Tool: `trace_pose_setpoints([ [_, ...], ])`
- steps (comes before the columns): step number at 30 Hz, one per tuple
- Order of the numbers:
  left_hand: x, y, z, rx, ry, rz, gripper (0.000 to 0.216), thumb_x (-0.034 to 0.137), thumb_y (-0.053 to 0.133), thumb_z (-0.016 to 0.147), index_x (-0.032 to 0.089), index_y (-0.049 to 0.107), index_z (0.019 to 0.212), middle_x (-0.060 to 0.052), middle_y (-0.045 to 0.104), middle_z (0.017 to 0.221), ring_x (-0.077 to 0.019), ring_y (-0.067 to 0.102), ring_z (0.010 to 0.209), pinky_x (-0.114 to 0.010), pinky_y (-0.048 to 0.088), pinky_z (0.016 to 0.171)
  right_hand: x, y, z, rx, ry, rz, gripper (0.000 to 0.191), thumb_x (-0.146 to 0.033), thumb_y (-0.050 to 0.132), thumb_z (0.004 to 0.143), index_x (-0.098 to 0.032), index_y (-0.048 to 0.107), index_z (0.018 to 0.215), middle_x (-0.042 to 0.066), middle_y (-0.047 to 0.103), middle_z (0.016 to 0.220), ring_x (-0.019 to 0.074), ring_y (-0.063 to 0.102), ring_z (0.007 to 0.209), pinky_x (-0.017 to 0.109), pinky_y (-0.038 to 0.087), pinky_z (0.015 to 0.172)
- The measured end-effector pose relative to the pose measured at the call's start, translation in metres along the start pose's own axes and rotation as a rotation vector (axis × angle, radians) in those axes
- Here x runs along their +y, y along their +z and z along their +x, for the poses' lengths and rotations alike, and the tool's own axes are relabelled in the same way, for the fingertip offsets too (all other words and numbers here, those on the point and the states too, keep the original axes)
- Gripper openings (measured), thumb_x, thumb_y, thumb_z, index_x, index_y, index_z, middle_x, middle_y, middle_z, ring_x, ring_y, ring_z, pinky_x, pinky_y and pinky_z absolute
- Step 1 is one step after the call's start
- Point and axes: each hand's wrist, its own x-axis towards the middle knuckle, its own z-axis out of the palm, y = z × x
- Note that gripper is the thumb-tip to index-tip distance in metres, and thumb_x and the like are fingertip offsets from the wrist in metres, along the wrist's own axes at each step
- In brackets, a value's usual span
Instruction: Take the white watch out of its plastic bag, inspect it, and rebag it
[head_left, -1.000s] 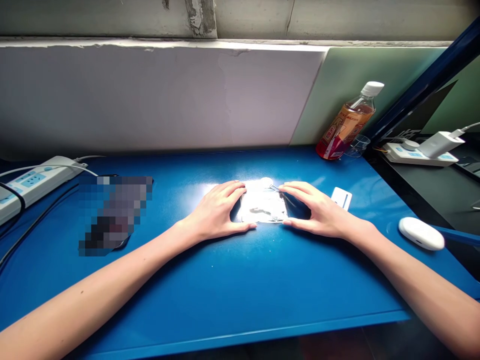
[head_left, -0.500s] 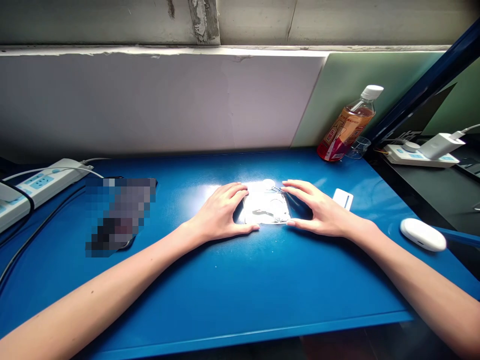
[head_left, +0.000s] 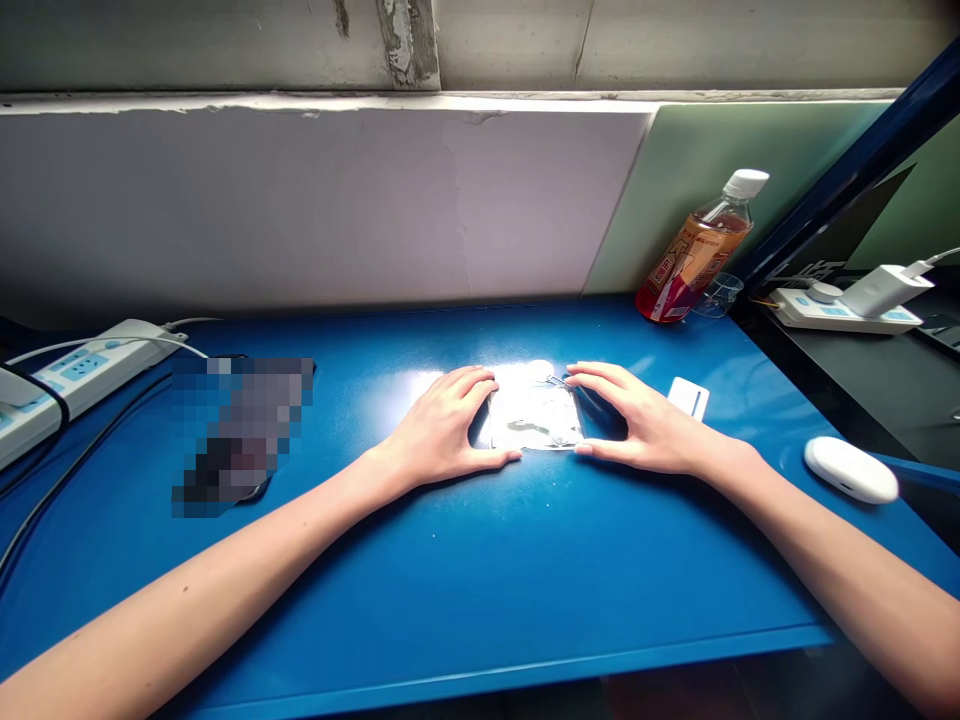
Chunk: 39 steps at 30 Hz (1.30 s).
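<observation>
A small, flat, shiny packet (head_left: 534, 412), seemingly clear plastic, lies on the blue tabletop (head_left: 480, 570). Glare washes out most of it, so I cannot make out what is inside. A thin metallic bit and a round pale tip show at its far right corner. My left hand (head_left: 450, 425) rests at the packet's left side, thumb apart from the fingers and tips at its edge. On the right side my right hand (head_left: 637, 420) mirrors it, its fingers and thumb stretched out by the far and near corners. Both hands are open, and neither grips the packet.
Behind my right wrist lies a white card-like piece (head_left: 688, 399). A white rounded case (head_left: 850, 470) sits farther right. A drink bottle (head_left: 697, 250) stands at the back right. To the left are a blurred-out dark flat object (head_left: 255, 420), a power strip (head_left: 82, 365) and cables.
</observation>
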Motion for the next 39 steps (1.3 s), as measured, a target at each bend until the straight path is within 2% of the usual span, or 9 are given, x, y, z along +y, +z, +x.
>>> trace_pose_setpoints([
  [6,0.0002,-0.0004,-0.0004,-0.006,-0.001,-0.014,0.088,0.073,0.068,0.077,0.006,0.057,0.133,-0.024,0.056,0.141,-0.0383,0.049,0.135,-0.051,0.042,0.113,-0.001,0.0011,-0.0005,0.001,0.011,-0.011,0.08,-0.06,0.065,0.086,-0.017,0.04,0.15,0.021,0.043,0.153,0.0377,0.045,0.14,0.055,0.043,0.114],
  [13,0.0008,-0.0009,-0.0002,-0.014,-0.019,-0.036,0.085,0.071,0.07,0.076,0.009,0.057,0.133,-0.023,0.055,0.142,-0.0382,0.049,0.135,-0.052,0.042,0.113,-0.0005,0.0013,-0.0008,-0.008,0.009,-0.038,0.083,-0.061,0.063,0.087,-0.016,0.036,0.152,0.022,0.041,0.154,0.0375,0.043,0.142,0.056,0.041,0.115],
  [17,0.0006,-0.0006,-0.0004,-0.02,-0.015,-0.024,0.087,0.072,0.069,0.077,0.006,0.057,0.133,-0.024,0.055,0.142,-0.0384,0.048,0.136,-0.052,0.042,0.113,0.0008,-0.0015,-0.0011,-0.007,0.01,-0.061,0.084,-0.061,0.063,0.087,-0.016,0.035,0.153,0.021,0.04,0.156,0.0375,0.041,0.143,0.056,0.041,0.115],
  [30,0.0009,0.0004,-0.0007,-0.009,-0.024,-0.016,0.086,0.073,0.067,0.077,0.009,0.057,0.133,-0.022,0.055,0.142,-0.0385,0.048,0.136,-0.052,0.042,0.113,-0.001,-0.0049,0.0002,-0.029,0.01,-0.093,0.08,-0.062,0.062,0.087,-0.013,0.044,0.147,0.023,0.041,0.154,0.038,0.041,0.142,0.055,0.041,0.115],
  [39,0.002,-0.0006,-0.0005,-0.002,-0.029,-0.015,0.083,0.074,0.067,0.077,0.013,0.057,0.132,-0.021,0.056,0.141,-0.0382,0.049,0.136,-0.053,0.042,0.113,-0.0004,-0.0043,0.0002,-0.005,0.019,-0.046,0.076,-0.062,0.065,0.085,-0.02,0.047,0.146,0.021,0.045,0.152,0.0406,0.044,0.14,0.059,0.043,0.112],
])
